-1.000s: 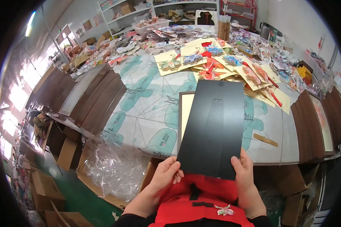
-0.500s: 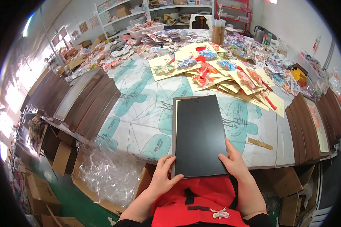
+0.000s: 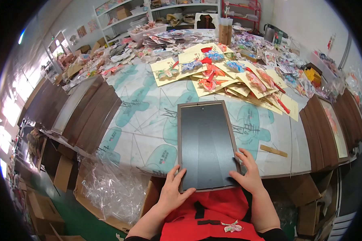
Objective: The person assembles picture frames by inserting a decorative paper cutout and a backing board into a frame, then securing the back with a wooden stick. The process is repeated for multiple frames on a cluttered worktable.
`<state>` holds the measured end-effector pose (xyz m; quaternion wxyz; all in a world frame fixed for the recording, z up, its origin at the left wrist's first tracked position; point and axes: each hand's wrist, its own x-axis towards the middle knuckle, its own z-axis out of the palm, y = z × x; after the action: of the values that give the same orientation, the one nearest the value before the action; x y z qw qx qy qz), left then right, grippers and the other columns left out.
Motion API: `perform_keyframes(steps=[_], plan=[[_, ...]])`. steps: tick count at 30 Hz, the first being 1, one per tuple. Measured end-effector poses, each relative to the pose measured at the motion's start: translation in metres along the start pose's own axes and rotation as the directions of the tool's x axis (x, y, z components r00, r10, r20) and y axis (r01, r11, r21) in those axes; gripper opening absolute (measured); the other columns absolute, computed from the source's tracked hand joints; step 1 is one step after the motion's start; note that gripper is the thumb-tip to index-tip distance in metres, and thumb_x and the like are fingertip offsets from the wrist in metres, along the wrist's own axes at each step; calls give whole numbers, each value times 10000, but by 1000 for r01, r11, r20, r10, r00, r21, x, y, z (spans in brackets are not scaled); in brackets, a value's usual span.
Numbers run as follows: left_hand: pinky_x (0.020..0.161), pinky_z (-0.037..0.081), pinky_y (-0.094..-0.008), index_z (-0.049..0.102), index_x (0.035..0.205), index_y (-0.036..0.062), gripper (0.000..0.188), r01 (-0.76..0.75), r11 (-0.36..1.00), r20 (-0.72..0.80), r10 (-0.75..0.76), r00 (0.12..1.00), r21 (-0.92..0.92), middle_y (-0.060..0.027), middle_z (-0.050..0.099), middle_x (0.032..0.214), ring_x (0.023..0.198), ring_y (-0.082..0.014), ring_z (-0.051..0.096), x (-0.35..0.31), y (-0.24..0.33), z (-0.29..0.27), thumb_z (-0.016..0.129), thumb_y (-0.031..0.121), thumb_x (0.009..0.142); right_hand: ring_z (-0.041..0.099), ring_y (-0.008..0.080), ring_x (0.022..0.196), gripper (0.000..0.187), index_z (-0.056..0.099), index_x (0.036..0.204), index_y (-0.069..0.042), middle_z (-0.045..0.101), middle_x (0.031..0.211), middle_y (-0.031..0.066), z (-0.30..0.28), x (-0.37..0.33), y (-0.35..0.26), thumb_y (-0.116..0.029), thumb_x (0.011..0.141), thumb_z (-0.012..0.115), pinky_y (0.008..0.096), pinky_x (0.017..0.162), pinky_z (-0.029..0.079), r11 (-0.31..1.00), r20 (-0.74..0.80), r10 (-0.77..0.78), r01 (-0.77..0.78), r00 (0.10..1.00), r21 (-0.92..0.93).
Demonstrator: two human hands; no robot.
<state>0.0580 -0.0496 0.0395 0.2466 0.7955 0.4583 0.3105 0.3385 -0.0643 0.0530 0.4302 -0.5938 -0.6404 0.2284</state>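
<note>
A brown picture frame point(image 3: 179, 132) lies back side up at the near edge of the table. Inside its rim sits a black backing board point(image 3: 207, 148), with a small metal hanger near its far end. My left hand point(image 3: 173, 188) grips the frame's near left corner, thumb along the near edge and fingers along the left side. At the lower right side, my right hand point(image 3: 247, 172) holds the frame, its thumb on the board's edge and its fingers lifted over the rim. What lies under the board is hidden.
Cream cards with colourful figures and red tassels point(image 3: 225, 76) lie piled beyond the frame. Brown frames stand stacked at left point(image 3: 88, 112) and right point(image 3: 319, 132). A flat wooden strip point(image 3: 273, 151) rests at right. A carton of clear plastic wrap point(image 3: 112, 188) is below left.
The black board, which lay askew on top of the frame, has dropped inside its rim. My right hand's fingers have risen from the side onto the frame's edge.
</note>
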Motion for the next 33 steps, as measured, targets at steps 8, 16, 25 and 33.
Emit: perform_keyframes(steps=[8, 16, 25, 33], plan=[[935, 438, -415, 504, 1259, -3, 637, 56, 998, 17, -57, 998, 41, -246, 338, 1378, 1158, -383, 464, 6, 7, 1, 748, 268, 736, 390, 347, 1304, 543, 542, 1236, 0, 362, 1434, 216, 9, -27, 15, -135, 737, 708, 365, 1045, 335, 997, 28, 4, -6, 1000, 77], [884, 433, -373, 563, 1230, 21, 582, 7, 999, 46, -10, 999, 52, -267, 361, 1357, 1036, -336, 494, 11, 0, 1, 762, 205, 716, 453, 371, 1218, 490, 570, 1214, -44, 342, 1442, 221, 4, -18, 23, -155, 751, 688, 393, 1023, 347, 996, 94, -71, 75, 993, -41], [1000, 342, -420, 527, 1292, 49, 570, 21, 1000, 24, -22, 999, 20, -268, 281, 1419, 1253, -383, 371, 3, 3, 10, 707, 189, 769, 402, 326, 1273, 589, 530, 1250, -57, 263, 1498, 187, 1, -23, 17, -148, 701, 721, 362, 1031, 342, 988, 158, 49, -71, 986, 136], [1071, 272, -456, 347, 1399, 11, 633, -31, 992, 118, 16, 993, 123, -326, 79, 1479, 1347, -477, 190, 3, 4, 16, 608, 163, 843, 395, 381, 1210, 512, 539, 1250, -88, 230, 1495, 218, 17, -28, 10, -125, 753, 658, 405, 1037, 310, 999, 78, -11, 15, 997, -51]])
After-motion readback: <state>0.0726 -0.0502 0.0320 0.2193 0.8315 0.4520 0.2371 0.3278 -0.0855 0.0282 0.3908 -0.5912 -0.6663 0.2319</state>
